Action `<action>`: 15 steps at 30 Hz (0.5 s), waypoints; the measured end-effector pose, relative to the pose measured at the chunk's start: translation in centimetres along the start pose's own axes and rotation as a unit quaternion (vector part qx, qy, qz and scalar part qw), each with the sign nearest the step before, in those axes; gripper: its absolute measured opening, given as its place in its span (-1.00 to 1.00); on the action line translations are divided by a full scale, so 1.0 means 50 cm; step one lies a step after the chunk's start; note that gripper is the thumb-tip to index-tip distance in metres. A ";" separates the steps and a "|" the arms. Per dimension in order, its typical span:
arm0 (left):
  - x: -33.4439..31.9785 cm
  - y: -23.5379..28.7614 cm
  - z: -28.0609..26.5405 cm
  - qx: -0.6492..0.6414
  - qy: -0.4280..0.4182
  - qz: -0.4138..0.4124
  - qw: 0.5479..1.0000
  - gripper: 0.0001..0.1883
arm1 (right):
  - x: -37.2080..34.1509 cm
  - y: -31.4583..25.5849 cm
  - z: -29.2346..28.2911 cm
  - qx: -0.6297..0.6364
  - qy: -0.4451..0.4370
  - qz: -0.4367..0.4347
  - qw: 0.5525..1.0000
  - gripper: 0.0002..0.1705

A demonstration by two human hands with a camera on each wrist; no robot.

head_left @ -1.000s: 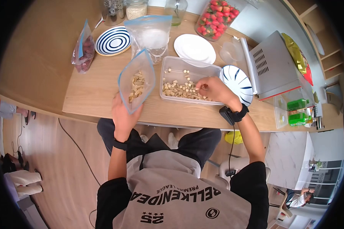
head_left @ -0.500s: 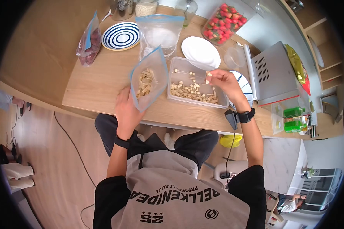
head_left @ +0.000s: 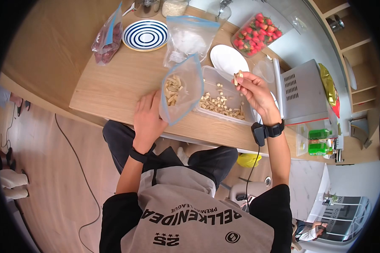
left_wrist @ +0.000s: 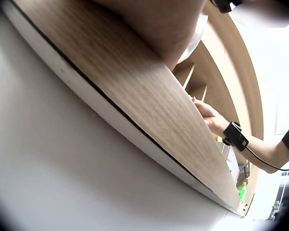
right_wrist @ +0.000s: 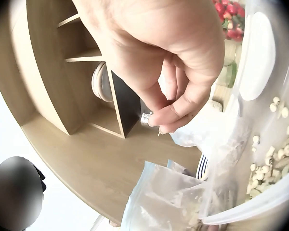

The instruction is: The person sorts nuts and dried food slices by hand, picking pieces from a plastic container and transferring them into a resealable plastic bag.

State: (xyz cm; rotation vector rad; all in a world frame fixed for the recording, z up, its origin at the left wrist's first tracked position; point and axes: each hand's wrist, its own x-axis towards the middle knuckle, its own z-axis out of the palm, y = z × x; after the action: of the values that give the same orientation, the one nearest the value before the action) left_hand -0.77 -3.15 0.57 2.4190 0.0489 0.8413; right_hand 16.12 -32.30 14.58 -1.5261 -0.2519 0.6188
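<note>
A clear zip bag (head_left: 189, 95) with a blue-edged mouth stands open at the desk's front, several pale dried slices (head_left: 173, 88) inside. My left hand (head_left: 150, 120) holds its left side, thumb hidden. To its right is a clear plastic box (head_left: 249, 110) with pale slices and small round cream-coloured pieces (head_left: 217, 102) scattered on its bottom. My right hand (head_left: 256, 92), raised over the box's right part, pinches pale dried slices (head_left: 238, 77) between thumb and fingers. In the right wrist view those fingers (right_wrist: 171, 118) are tipped together and mostly hide the slices.
Behind stand a second zip bag (head_left: 189, 40) with white contents, a white plate (head_left: 228, 57), a blue-ringed plate (head_left: 147, 36) and a tub of strawberries (head_left: 257, 36). A bag of dark red contents (head_left: 107, 42) is at left; a grey appliance (head_left: 302, 90) stands at right.
My right hand has risen out of the box with slices pinched in its fingers. My left hand and the bag have shifted slightly right, the bag now overlapping the box's left end.
</note>
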 end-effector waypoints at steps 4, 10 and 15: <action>-0.001 -0.003 0.002 -0.004 -0.008 -0.003 1.000 -0.32 | 0.003 -0.051 0.077 -0.037 -0.039 -0.037 0.998 -0.79; -0.001 -0.003 0.001 -0.006 -0.011 -0.006 1.000 -0.31 | 0.010 -0.091 0.191 -0.160 -0.096 -0.104 0.977 -0.78; -0.003 -0.005 0.002 -0.005 -0.020 -0.010 1.000 -0.29 | 0.017 -0.101 0.229 -0.185 -0.124 -0.112 0.968 -0.79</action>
State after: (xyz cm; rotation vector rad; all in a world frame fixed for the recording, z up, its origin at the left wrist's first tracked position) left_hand -0.77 -3.03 0.30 2.4210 0.0539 0.7824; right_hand 11.90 -21.77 19.94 -1.7440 -0.7563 0.6029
